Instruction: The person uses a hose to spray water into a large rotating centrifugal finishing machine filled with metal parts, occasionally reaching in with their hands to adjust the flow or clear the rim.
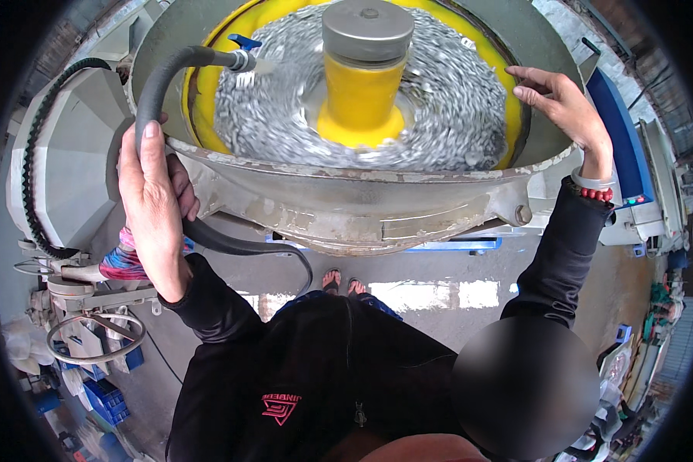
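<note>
At the bowl's [377, 173] left rim, your left hand [152, 208] is clamped on the grey hose [162, 85]; keep its nozzle [242, 60] aimed over the tumbling metal parts [446, 115]. Right hand [562, 100] rests flat, fingers apart, on the right rim.

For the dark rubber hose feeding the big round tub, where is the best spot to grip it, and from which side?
Grip the dark rubber hose on its upright stretch outside the grey tub rim, coming from the left, where the left hand already wraps it. That run is bare and round; the blue-tipped nozzle overhangs the blurred metal parts.
</note>
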Tool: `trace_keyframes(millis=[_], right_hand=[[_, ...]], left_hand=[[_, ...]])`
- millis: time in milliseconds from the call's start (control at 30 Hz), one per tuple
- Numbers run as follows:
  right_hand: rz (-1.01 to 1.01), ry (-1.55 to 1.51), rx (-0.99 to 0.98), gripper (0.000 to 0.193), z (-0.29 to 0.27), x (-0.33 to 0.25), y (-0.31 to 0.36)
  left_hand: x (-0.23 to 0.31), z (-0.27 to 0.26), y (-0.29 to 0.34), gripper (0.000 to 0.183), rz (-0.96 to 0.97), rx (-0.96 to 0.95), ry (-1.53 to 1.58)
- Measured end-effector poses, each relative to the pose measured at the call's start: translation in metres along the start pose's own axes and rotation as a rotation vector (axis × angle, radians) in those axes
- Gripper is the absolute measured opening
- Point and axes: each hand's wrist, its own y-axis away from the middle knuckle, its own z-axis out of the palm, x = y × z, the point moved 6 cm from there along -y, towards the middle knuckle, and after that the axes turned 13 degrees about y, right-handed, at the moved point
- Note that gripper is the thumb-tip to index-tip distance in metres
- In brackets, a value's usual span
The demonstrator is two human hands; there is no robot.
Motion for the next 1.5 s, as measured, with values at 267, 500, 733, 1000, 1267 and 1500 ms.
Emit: trace_keyframes(millis=[267, 500, 733, 1000, 1267, 1500], right_hand=[[0.013, 0.151, -0.007, 0.055, 0.010, -0.007, -0.018], [0.155, 0.176, -0.016, 0.050, 0.008, -0.006, -0.016], [0.163, 0.166, -0.118, 0.048, 0.012, -0.009, -0.022], [0.240, 0.188, -0.072, 0.046, 0.008, 0.008, -0.007], [0.026, 0.194, -0.078, 0.052, 0.022, -0.006, -0.020], [-0.001, 0.043, -0.173, 0.043, 0.007, 0.012, -0.015]], left_hand=[[-0.017, -0.029, -0.008, 0.035, -0.048, 0.129, -0.028], [-0.016, -0.013, -0.016, 0.031, -0.002, 0.020, 0.013], [-0.019, -0.025, -0.024, 0.036, 0.050, -0.078, -0.006], [-0.008, 0.007, -0.017, 0.041, 0.007, -0.124, -0.063], [-0.024, -0.027, -0.018, 0.037, -0.020, -0.043, -0.071], [-0.003, 0.004, -0.009, 0.042, -0.013, -0.108, 0.028]])
